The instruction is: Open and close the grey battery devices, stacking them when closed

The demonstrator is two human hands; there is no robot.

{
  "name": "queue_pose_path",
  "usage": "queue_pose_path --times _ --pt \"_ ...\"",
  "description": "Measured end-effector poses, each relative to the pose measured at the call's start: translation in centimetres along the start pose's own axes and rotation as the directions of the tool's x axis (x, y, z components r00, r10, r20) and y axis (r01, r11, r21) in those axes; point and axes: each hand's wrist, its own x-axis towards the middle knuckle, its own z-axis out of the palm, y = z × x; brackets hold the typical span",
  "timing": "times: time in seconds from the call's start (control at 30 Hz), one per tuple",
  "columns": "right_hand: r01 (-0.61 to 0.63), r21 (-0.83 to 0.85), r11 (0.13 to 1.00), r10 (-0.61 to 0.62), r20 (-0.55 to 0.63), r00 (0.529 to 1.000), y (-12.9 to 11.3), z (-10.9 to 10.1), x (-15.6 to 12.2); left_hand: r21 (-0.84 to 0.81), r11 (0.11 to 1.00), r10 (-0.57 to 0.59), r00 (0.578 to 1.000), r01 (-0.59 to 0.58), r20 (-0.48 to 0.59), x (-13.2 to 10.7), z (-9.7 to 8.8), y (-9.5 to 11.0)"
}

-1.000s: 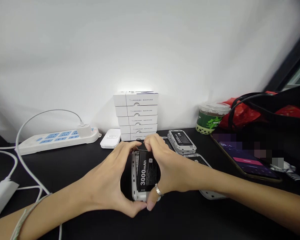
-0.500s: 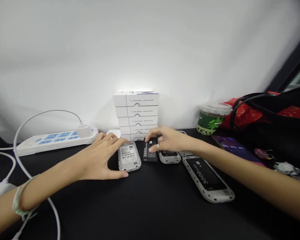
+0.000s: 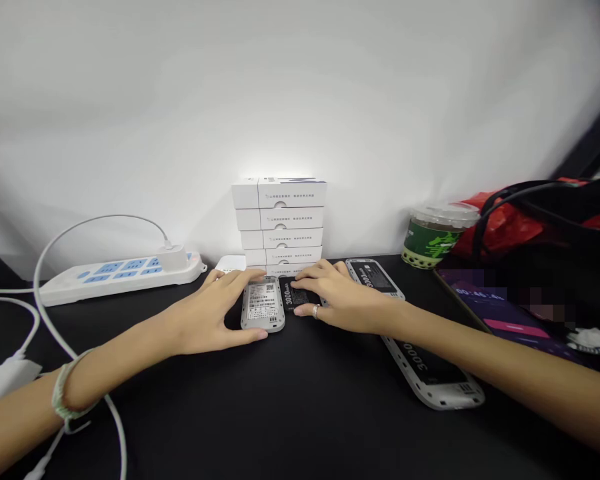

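My left hand [image 3: 207,313] spans a small grey device [image 3: 263,305] with its back off, forefinger at the top edge and thumb at the lower edge. A white printed label shows in its bare battery bay. Close against its right side lies a flat black battery [image 3: 289,293] marked 3000mAh. The fingertips and thumb of my right hand [image 3: 347,300] are on this battery and cover part of it. Behind that hand a device [image 3: 377,277] holds a battery, and another device [image 3: 445,393] with a battery lies partly under my right forearm.
White boxes [image 3: 290,219] stand stacked against the wall. A power strip [image 3: 80,285] with a charger and white cable [image 3: 43,313] is at left. At right are a lidded drink cup [image 3: 433,240], a phone [image 3: 500,313] showing a timer and a red bag [image 3: 510,227].
My right hand has lowered and spread over the battery, which now sits tighter against the left device. A device beside the battery is now largely hidden by that hand. The view shifted slightly.
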Motion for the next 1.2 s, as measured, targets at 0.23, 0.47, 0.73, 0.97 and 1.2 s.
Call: queue_pose_path --times 0.23,0.47,0.73,0.97,1.2 --pt "-0.091 -0.081 0.993 0.098 0.098 0.99 2.3 -4.2 -1.6 -0.09 0.996 0.011 0.994 -0.021 -0.111 0.4 -2.5 0.3" --pt "-0.186 -0.04 0.982 0.19 0.131 0.973 2.7 -4.3 -3.2 -0.097 0.988 0.095 0.972 -0.118 -0.215 -0.4 -2.3 2.6" --pt "-0.027 0.216 0.976 0.004 0.107 0.994 -3.8 -0.6 -7.0 -0.169 0.959 0.242 0.968 -0.228 0.067 -3.3 -0.2 7.3" --pt "-0.19 0.38 0.905 0.127 0.184 0.975 -4.8 0.4 -6.0 -0.206 0.96 0.201 0.979 -0.19 0.036 -3.8 0.9 8.2" --pt "-0.007 0.368 0.93 0.101 -0.237 0.966 -5.7 1.5 -6.6 -0.023 0.93 0.349 0.899 -0.368 -0.263 -3.8 0.8 8.5"
